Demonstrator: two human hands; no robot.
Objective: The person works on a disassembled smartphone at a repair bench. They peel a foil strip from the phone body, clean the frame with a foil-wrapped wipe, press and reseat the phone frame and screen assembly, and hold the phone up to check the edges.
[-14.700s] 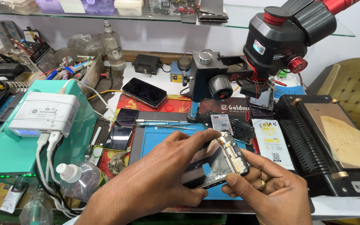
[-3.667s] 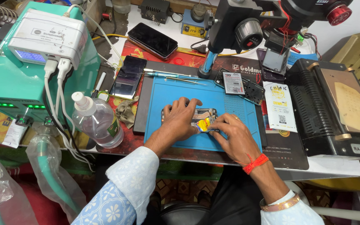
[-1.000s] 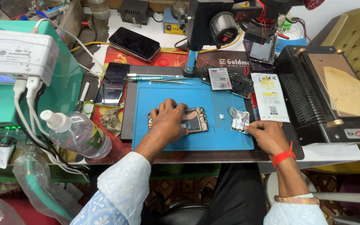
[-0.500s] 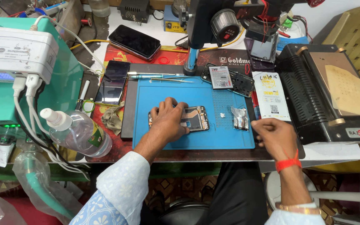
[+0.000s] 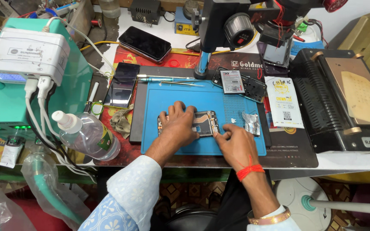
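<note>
Back from the mat's right edge, the right hand [image 5: 236, 143] now touches the opened phone [image 5: 202, 124] — fingers together, pressing its right end. Left hand [image 5: 178, 126] lies spread flat, pinning it on the blue mat [image 5: 159, 107] — foil scrap [image 5: 251, 123] left alone.

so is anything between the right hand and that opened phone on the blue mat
Nothing visible. The right hand already has its fingers at the right edge of the opened phone, while the left hand lies flat over its left part. The crumpled clear wrapper sits off to the right on the blue mat, clear of both.
</note>
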